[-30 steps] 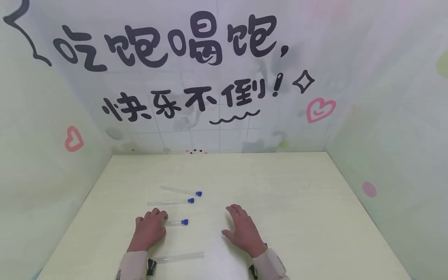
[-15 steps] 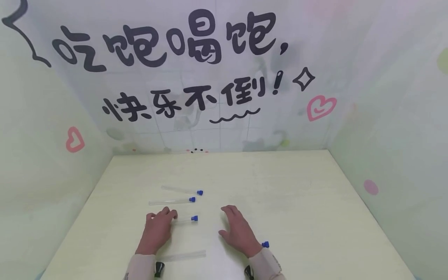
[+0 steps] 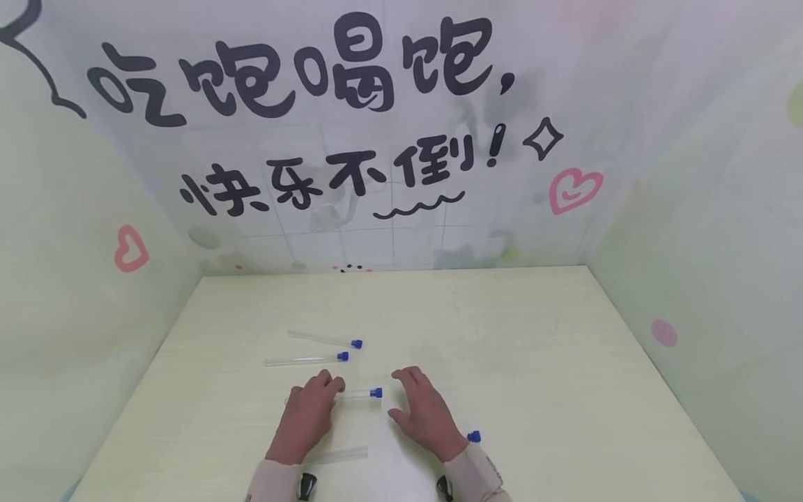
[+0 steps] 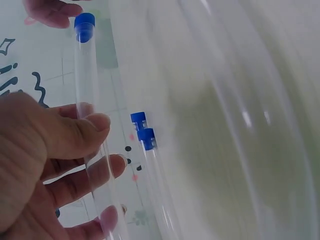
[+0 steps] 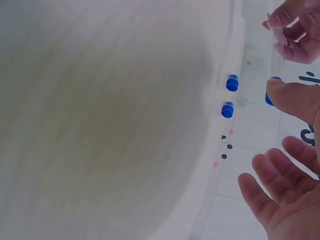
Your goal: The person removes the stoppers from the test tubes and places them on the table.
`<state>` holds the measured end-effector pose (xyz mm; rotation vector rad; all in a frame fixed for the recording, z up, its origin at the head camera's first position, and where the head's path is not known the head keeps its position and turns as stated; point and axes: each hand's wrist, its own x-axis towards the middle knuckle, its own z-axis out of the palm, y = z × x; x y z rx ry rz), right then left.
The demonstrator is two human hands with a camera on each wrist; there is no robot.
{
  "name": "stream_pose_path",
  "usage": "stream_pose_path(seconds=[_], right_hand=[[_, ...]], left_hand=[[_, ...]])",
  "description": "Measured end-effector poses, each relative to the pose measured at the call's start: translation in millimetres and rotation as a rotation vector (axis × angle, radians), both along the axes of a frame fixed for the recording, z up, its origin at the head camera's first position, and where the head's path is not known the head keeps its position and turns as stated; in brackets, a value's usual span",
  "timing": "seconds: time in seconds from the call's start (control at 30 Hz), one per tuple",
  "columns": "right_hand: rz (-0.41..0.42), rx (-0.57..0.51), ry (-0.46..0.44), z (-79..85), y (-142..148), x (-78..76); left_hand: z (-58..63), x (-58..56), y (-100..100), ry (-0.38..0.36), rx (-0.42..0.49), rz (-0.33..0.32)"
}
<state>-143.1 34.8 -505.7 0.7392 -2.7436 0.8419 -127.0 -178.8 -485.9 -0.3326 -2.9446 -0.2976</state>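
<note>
My left hand [image 3: 307, 418] pinches a clear test tube [image 4: 86, 65] between thumb and fingers, with the tube lying crosswise in the head view. A blue stopper [image 3: 376, 393] sits in its right end. My right hand [image 3: 428, 417] is just right of that stopper, fingers spread and relaxed, holding nothing. In the right wrist view its thumb [image 5: 295, 100] overlaps the stopper; whether they touch I cannot tell. Another clear tube [image 3: 339, 455], with no stopper visible, lies near my left wrist, which hides its left end. A loose-looking blue stopper [image 3: 474, 436] shows beside my right wrist.
Two more clear tubes with blue stoppers lie on the pale table [image 3: 502, 335] beyond my left hand: a farther tube [image 3: 320, 339] and a nearer tube [image 3: 304, 361]. A printed curtain [image 3: 389, 244] encloses the table's back and sides.
My left hand has moved right, bringing the stoppered tube toward my right hand. My right hand has shifted slightly left, and the blue stopper by its wrist has come into view.
</note>
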Motion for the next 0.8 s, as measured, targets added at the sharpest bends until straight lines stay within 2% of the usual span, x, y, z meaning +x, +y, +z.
stream_pose_path(seconds=[0.3,0.57,0.8], right_hand=[[0.008,0.001,0.087,-1.0,0.4,1.0],[-0.019,-0.027,0.163,8.3,12.8,1.3],[0.004,-0.027,0.186,15.1,21.6,2.1]], left_hand=[[0.4,4.9,18.7,0.061,-0.02,-0.064],[3.4,9.7,29.3,0.199,0.01,-0.139],[1.9,9.1,35.4,0.205,0.041,-0.165]])
